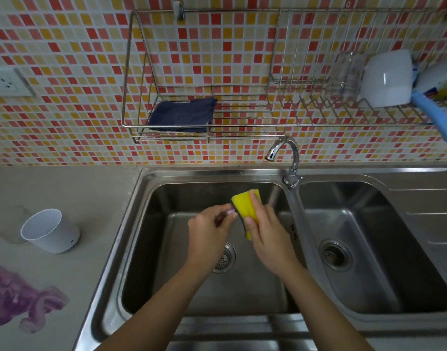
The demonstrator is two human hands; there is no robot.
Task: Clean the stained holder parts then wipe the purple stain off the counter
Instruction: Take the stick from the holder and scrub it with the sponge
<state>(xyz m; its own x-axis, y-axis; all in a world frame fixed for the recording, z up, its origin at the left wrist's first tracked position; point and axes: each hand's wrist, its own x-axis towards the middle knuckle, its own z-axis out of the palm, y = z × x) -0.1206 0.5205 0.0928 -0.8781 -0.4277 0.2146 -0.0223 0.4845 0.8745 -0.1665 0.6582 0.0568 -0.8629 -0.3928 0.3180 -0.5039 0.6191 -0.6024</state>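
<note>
Over the left sink basin (151,249), just above its drain (223,258), the two hands are held close together. A small part (230,211) is pinched between the thumb and fingertips of the left hand (209,229). Only a pale sliver with a purple tint shows, pointing toward the right hand, and its shape cannot be made out. A sponge (244,202) is gripped by the right hand (268,231), with the fingers curled over its yellow face. Its long axis runs from the person outward toward the wall, and its dark scouring side (a thin edge in this view) is turned toward the left hand and set against the pinched part.

Well to the left of the left hand, a white cup (52,231) stands on the counter (90,198), mouth up. Nearer the person on that same side, a purple stain (17,297) is smeared across the counter. Beyond the right hand a tap (287,153) is seen, with its spout turned over the left basin. Above and beyond both hands, a dark blue cloth (183,114) lies folded on a wire rack (242,125).
</note>
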